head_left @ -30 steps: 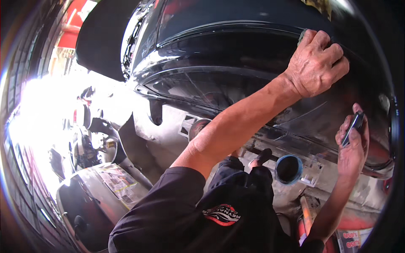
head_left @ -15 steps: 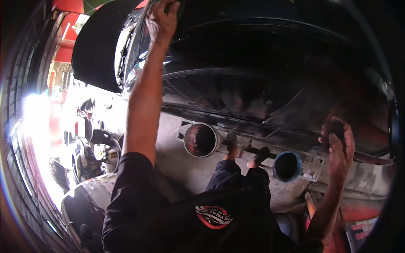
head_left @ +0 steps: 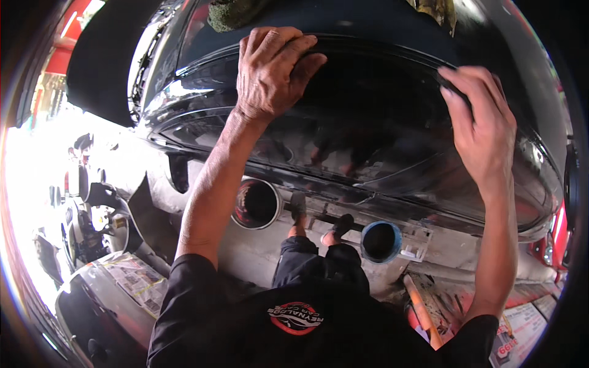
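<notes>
A glossy black car body panel (head_left: 380, 116) with a raised upper edge stretches before me. At the left part of that edge is my left hand (head_left: 270, 70), its back turned up and its fingers bent toward the thumb. Dark matter shows between thumb and index finger, too dim against the panel to name. Farther right, my right hand (head_left: 481, 116) is up near the same edge, slightly blurred, its thumb and fingers closing around a small dark piece whose kind is unclear. A fuzzy dark green cloth (head_left: 228, 15) lies above my left hand. At the top right rests a yellowish-brown crumpled piece (head_left: 437, 11).
On the floor below the car stand a pale-rimmed bucket (head_left: 279, 205) and a blue-rimmed bucket (head_left: 363, 242), near my feet. A loose car panel with paper on it (head_left: 132, 276) sits lower left. An orange-handled object (head_left: 423, 310) and printed sheets (head_left: 521, 334) lie lower right.
My right hand has risen from low beside the panel to its upper edge. My left hand sits lower and more right in view. The view has shifted, showing the cloth and more of the car top.
</notes>
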`<act>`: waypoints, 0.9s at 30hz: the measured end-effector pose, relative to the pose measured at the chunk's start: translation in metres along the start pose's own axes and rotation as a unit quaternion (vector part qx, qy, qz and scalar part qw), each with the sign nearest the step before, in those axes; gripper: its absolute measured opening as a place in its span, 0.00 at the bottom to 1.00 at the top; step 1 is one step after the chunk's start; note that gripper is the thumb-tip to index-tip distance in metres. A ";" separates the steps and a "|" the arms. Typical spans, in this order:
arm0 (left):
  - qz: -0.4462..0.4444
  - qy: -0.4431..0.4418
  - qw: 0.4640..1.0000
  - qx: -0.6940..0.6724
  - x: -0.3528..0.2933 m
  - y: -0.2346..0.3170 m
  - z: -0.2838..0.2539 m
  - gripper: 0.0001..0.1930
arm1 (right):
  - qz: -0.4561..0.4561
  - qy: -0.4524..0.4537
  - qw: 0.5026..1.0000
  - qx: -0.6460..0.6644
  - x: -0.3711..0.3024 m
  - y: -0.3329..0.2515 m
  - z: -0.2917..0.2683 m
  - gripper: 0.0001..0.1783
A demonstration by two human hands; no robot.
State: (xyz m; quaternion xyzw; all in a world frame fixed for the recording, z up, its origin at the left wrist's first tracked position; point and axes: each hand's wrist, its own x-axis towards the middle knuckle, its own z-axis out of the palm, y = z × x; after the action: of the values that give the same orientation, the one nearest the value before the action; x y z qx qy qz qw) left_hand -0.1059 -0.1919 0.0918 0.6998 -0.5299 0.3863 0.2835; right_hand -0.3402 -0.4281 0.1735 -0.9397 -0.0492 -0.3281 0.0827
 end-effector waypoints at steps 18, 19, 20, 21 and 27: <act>-0.050 -0.005 0.997 0.052 -0.034 -0.014 -0.008 0.14 | -0.207 -0.216 0.951 -0.084 0.058 0.046 0.017 0.09; -0.055 -0.003 0.997 0.052 -0.034 -0.015 -0.008 0.14 | -0.202 -0.219 0.952 -0.067 0.059 0.045 0.015 0.09; -0.051 -0.002 0.997 0.052 -0.036 -0.015 -0.008 0.14 | -0.196 -0.224 0.953 -0.052 0.058 0.045 0.014 0.10; -0.046 -0.002 0.998 0.053 -0.037 -0.015 -0.007 0.14 | -0.197 -0.229 0.952 -0.055 0.058 0.047 0.014 0.10; -0.054 0.004 0.997 0.055 -0.039 -0.016 -0.009 0.13 | -0.175 -0.270 0.946 -0.027 0.066 0.046 0.012 0.11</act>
State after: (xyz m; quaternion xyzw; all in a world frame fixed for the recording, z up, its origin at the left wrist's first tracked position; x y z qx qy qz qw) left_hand -0.0982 -0.1604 0.0642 0.7408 -0.4677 0.4015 0.2669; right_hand -0.2746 -0.4686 0.2001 -0.9717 -0.2243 -0.0723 -0.0181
